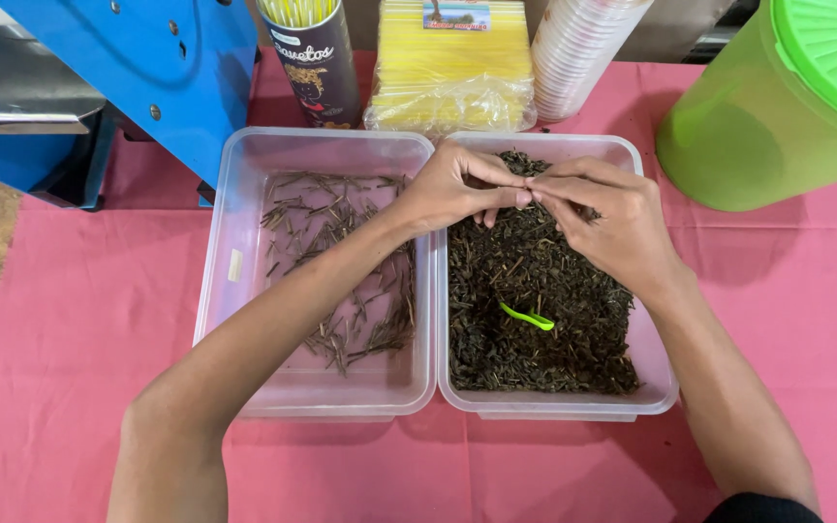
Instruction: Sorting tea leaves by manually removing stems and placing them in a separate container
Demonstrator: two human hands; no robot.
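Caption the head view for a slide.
Both hands, left hand and right hand, meet fingertips over dark dried leaves; twigs alongside.

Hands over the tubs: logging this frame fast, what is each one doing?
Left hand: fingers pinched shut at the right hand's fingertips over the dark leaves; what it holds cannot be told.
Right hand: pinched likewise; contents hidden.

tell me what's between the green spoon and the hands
Only loose dark tea leaves in the right tub, head view; the green spoon lies below both hands.
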